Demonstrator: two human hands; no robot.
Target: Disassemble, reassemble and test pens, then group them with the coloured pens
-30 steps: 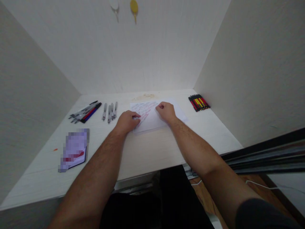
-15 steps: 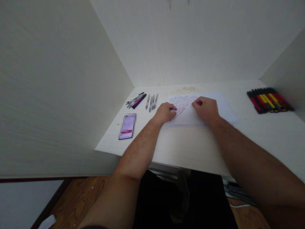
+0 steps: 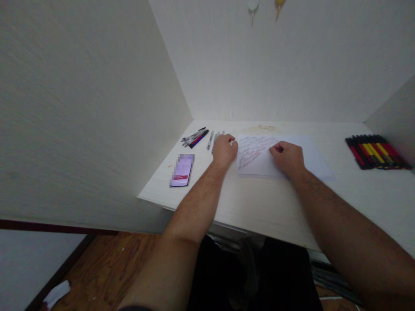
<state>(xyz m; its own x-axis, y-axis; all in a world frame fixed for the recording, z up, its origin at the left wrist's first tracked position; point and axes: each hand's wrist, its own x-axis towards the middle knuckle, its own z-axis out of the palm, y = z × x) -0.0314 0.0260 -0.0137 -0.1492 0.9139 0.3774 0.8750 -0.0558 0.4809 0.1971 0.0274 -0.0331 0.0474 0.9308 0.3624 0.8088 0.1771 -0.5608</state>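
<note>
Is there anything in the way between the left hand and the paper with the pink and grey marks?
No, nothing that shows. The left hand is right by the left edge of the marked paper. The see-through pens are on that hand's other side, partly hidden by it.

Tabletop (image 3: pixel 253 203): white
Near left: phone (image 3: pixel 183 172)
Far left: mixed pens (image 3: pixel 196 138), clear pens (image 3: pixel 210 141)
Middle: marked paper (image 3: pixel 254 151)
Right: coloured pens (image 3: pixel 376 151)

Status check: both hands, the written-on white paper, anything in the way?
Left hand beside white paper with grey and red writing, partly hiding slim clear pens. Right hand curled over the paper, grip unclear, covering part of it.
</note>
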